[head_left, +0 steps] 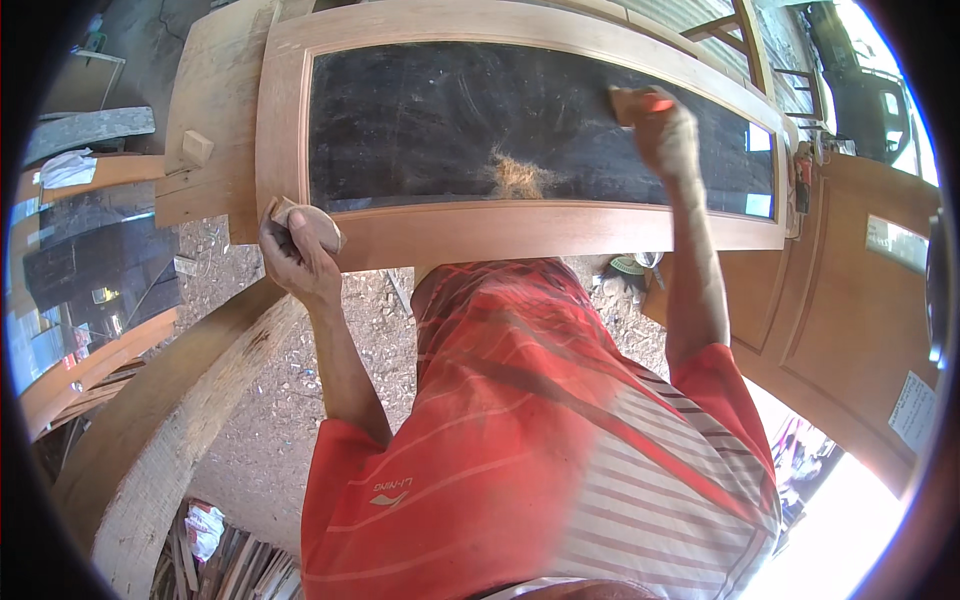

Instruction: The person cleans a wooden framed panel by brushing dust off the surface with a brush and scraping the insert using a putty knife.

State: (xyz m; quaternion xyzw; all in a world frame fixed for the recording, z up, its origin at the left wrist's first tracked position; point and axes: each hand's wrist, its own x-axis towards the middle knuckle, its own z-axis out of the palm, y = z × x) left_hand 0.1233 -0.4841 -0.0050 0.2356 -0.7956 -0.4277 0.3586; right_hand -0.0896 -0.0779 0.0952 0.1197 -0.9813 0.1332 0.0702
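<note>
A wooden frame (480,232) with a dark glass panel (420,120) lies flat in front of me. My right hand (668,138) is closed round a brush (626,106) with some orange on it, over the right half of the panel. A small heap of sawdust (518,176) rests on the glass near the frame's near rail. At the near left corner, my left hand (298,248) grips a rounded tan sanding pad (318,226). The pad's exact make-up is hard to see.
On a board (215,110) left of the frame sits a small wood block (197,148). A thick curved timber (170,430) runs along the lower left. Wooden door panels (840,290) stand at the right. Wood chips litter the ground (250,400).
</note>
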